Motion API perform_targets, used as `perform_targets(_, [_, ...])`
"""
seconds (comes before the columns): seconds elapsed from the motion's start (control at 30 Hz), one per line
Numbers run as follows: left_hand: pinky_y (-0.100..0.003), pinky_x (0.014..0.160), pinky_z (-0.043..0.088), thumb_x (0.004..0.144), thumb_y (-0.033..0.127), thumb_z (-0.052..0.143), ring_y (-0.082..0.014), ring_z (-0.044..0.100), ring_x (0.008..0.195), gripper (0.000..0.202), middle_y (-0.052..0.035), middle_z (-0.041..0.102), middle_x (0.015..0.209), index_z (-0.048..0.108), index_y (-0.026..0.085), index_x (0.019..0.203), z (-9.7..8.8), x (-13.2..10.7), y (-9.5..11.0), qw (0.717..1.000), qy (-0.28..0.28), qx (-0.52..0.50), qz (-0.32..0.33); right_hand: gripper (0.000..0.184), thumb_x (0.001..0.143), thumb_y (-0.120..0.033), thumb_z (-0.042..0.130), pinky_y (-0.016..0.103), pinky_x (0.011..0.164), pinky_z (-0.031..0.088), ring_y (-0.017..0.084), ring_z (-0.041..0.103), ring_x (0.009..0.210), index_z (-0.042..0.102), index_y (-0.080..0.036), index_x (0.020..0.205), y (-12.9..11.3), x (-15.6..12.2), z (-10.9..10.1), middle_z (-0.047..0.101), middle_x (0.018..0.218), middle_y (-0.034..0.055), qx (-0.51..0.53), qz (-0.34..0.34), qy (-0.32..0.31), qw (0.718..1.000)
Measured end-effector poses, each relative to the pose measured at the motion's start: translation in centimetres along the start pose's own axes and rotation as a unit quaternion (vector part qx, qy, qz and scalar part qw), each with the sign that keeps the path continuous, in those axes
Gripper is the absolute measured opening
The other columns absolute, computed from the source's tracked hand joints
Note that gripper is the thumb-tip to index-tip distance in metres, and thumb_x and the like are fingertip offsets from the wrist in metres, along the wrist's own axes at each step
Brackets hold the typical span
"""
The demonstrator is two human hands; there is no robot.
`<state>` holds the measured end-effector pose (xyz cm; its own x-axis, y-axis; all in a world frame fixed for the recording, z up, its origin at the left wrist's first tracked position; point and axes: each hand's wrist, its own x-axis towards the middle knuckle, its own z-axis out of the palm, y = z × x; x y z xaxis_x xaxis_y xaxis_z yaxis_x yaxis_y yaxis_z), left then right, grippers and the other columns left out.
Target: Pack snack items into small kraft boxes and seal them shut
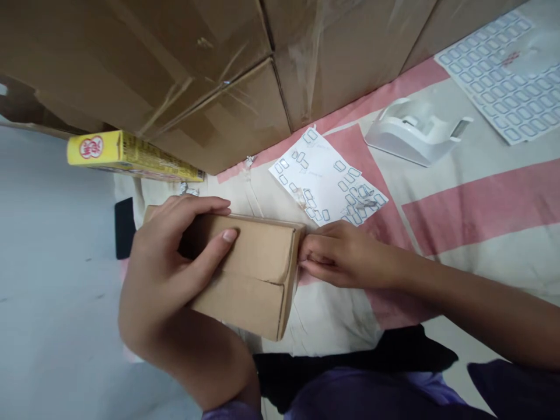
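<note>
A small brown cardboard box (258, 251) lies tilted across the middle of the view, a seam running along its upper face. My left hand (166, 274) grips it from the left, thumb pressed on the upper face and fingers over the far edge. At the box's right end, my right hand (341, 255) is closed, its curled fingertips against the end face. Whatever those fingertips hold, if anything, is hidden. Just beyond my right hand is a white sheet with blue-outlined labels (326, 175).
Large taped cardboard cartons (350, 52) form a wall at the back. A yellow printed box (153, 160) stands at left, above a dark flat object (124, 228). On the pink-and-white cloth (476, 210) are a white tape dispenser (415, 131) and label sheets (494, 76).
</note>
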<state>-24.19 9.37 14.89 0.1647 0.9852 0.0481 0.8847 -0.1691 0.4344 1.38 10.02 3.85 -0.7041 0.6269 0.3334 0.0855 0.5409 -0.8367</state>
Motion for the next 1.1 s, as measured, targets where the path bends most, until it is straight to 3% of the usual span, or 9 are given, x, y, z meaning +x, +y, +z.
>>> perform_targets(0.13, [-0.046,0.092,0.048,0.090,0.041,0.061,-0.0265,0.065,0.103,0.021,0.0034,0.069,0.109,0.065,0.040,0.111,0.0,0.1,0.0,1.000,-0.007,-0.001,-0.009,0.020,0.098,-0.018,0.050,0.025,0.057,0.034,0.011,0.046,0.056,0.048,-0.022,0.078,0.3,0.0,0.4,0.053,0.062,-0.0042,-0.029,-0.021,0.010,0.999])
perform_targets(0.27, [-0.044,0.086,0.045,0.091,0.038,0.064,-0.0244,0.064,0.097,0.019,0.0016,0.069,0.106,0.066,0.035,0.110,0.1,-0.1,0.0,1.000,0.008,-0.007,0.011,0.031,0.103,-0.024,0.044,0.029,0.059,0.034,0.013,0.047,0.056,0.048,-0.021,0.072,0.5,0.1,0.8,0.055,0.061,-0.0017,-0.107,-0.054,-0.029,0.992])
perform_targets(0.43, [-0.041,0.085,0.043,0.092,0.035,0.064,-0.0235,0.063,0.098,0.018,0.0002,0.068,0.105,0.067,0.031,0.109,0.1,0.0,0.1,1.000,0.011,-0.009,0.020,0.034,0.104,-0.023,0.041,0.031,0.061,0.034,0.014,0.048,0.059,0.048,-0.022,0.071,0.3,0.2,0.8,0.058,0.063,0.0002,-0.175,-0.083,-0.032,0.981])
perform_targets(0.7, [-0.041,0.087,0.045,0.092,0.036,0.065,-0.0238,0.064,0.100,0.020,-0.0003,0.070,0.107,0.068,0.031,0.111,0.1,-0.1,0.1,1.000,0.018,-0.012,0.005,0.028,0.098,-0.004,0.043,0.034,0.062,0.032,0.016,0.049,0.062,0.054,-0.019,0.077,-1.1,0.0,0.1,0.061,0.068,0.0028,-0.312,-0.081,-0.074,0.944])
perform_targets(0.87, [-0.041,0.089,0.046,0.091,0.035,0.065,-0.0237,0.065,0.100,0.020,-0.0004,0.071,0.106,0.069,0.031,0.110,0.0,-0.1,0.0,1.000,0.016,-0.014,-0.003,0.026,0.099,-0.007,0.045,0.033,0.062,0.034,0.017,0.053,0.063,0.056,-0.018,0.078,-0.8,0.0,0.5,0.064,0.069,0.0038,-0.295,-0.060,-0.092,0.949])
perform_targets(1.1, [-0.043,0.092,0.047,0.090,0.033,0.065,-0.0245,0.065,0.102,0.020,-0.0010,0.071,0.107,0.070,0.031,0.109,0.2,-0.4,0.0,0.999,0.030,-0.022,-0.001,0.022,0.102,-0.034,0.052,0.030,0.063,0.037,0.016,0.057,0.067,0.062,-0.019,0.088,0.5,0.3,-0.5,0.066,0.074,0.0029,-0.154,-0.056,-0.097,0.982])
